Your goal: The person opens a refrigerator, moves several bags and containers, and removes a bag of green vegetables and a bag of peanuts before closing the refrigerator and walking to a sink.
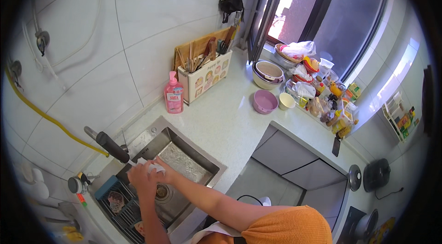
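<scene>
Both of my hands are together under the dark kitchen faucet (112,146), above the stainless steel sink (216,171). My left hand (142,176) and my right hand (166,172) hold a white cloth or paper (151,165) between them; its exact kind cannot be told. A thin stream of water (131,163) comes from the spout beside the cloth. The sink drain (162,192) lies below my hands. Left of the sink bowl, a dark drying rack (109,206) bears a piece of what looks like packaged food (116,201).
A pink soap pump bottle (173,97) and a white utensil holder (207,78) stand along the back wall. Farther right are a purple bowl (265,102), a cream bowl (286,101), stacked colanders (267,75) and several condiment bottles (340,123). A phone (336,146) lies by the counter's edge.
</scene>
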